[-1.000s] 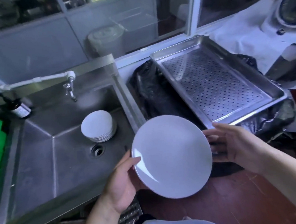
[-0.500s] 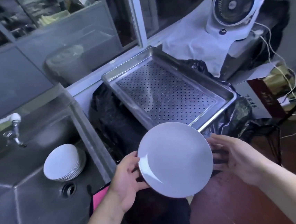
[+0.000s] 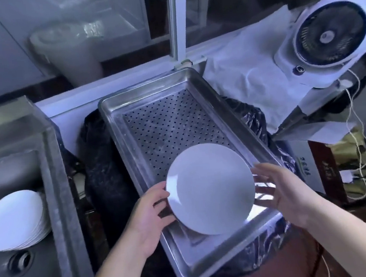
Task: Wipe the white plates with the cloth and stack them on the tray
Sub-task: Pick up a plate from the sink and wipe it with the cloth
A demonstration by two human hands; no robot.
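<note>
at the lower left of the frame we see one stack of plates (image 3: 13, 221) sitting in the sink (image 3: 55, 195); the stack is too blurred for us to count its plates. toward the middle we count one metal tray (image 3: 122, 144) with a perforated floor, its long axis running from the upper middle of the frame down to the lower middle, resting on black plastic (image 3: 104, 168). we count two hands and one plate (image 3: 211, 189) between them. the left hand (image 3: 147, 220) grips the plate's left rim, thumb on top and fingers curled beneath. the plate is round, so it has no long axis; its face tilts up toward us, and it sits over the near end of the tray, whether touching the floor we cannot tell. the right hand (image 3: 287, 190) is just beside the plate's right rim, fingers spread and straight, gripping nothing. at the upper right stands one white fan (image 3: 328, 37) above one white cloth (image 3: 250, 82).
</note>
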